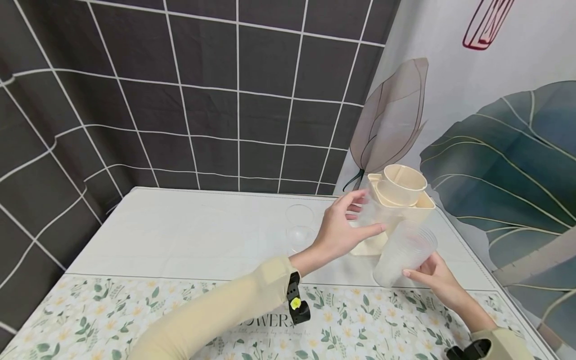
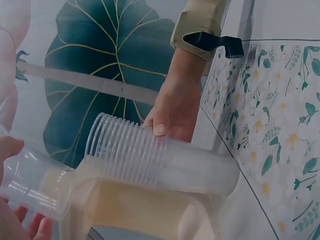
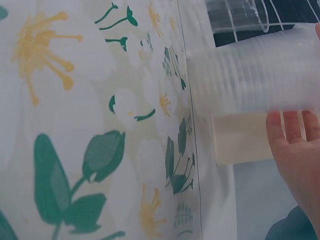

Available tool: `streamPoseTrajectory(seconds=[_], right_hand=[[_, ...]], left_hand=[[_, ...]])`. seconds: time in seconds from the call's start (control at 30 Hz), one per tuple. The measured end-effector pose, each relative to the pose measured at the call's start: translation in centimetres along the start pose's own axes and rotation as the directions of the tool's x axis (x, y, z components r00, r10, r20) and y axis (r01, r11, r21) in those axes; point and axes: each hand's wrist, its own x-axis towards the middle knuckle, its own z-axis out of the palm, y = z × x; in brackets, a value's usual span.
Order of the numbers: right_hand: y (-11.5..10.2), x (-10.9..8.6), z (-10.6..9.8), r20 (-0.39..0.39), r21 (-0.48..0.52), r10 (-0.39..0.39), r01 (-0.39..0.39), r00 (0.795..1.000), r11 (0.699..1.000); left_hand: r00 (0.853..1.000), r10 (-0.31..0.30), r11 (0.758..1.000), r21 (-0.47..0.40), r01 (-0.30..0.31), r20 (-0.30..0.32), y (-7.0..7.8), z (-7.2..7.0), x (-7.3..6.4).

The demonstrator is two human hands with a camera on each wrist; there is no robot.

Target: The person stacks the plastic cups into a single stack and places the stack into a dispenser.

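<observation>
My left hand [image 1: 338, 226] holds a single clear plastic cup [image 2: 32, 175], thumb on one side and fingers on the other. Close by, my right hand [image 1: 437, 280] grips a tilted stack of nested clear plastic cups [image 1: 400, 257], whose ringed rims show in the left wrist view. Another clear cup [image 1: 300, 236] stands on the table, left of my left hand. Behind the stack is a cream pitcher [image 1: 416, 214], partly hidden by the cups and my left hand. A round cream cup [image 1: 402, 186] sits on top of it.
The white table [image 1: 189, 230] has a floral cloth [image 1: 180, 295] along its near side. A dark grid-patterned curtain [image 1: 202, 115] hangs behind, and a leaf-print curtain [image 1: 495, 170] hangs along the right edge.
</observation>
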Motion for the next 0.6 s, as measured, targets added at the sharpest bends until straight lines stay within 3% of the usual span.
streamPoseTrajectory(seconds=[0.6], right_hand=[[0.3,0.1,0.1,0.002,0.035,-0.061,0.061,0.998,0.998]], left_hand=[[0.996,0.008,1.000,-0.019,-0.007,0.091,1.0,1.8,1.4]])
